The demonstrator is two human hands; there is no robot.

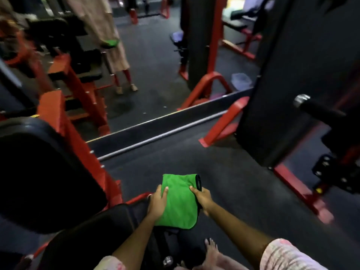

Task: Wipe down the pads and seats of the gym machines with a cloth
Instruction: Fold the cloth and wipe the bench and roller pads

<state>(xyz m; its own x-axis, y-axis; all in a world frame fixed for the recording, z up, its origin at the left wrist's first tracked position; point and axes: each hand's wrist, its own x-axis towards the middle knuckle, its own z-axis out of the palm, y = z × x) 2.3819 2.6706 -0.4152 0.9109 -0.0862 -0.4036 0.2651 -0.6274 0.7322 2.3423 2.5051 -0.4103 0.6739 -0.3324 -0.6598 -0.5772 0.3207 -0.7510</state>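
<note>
A folded green cloth [178,199] with a dark edge is held out in front of me, above the dark floor. My left hand [158,204] grips its left side, fingers lying over the top. My right hand [202,199] pinches its right edge. A large black back pad [44,178] on a red frame stands at my left. Just below the cloth sits a black seat pad [105,225], close to my left forearm. The cloth touches neither pad, as far as I can tell.
A wall mirror [148,75] ahead reflects a person in a beige garment holding a green cloth. A black weight-stack tower [292,84] with red feet stands at the right, with a chrome-tipped black handle [315,110] jutting out. My bare foot [211,250] is below.
</note>
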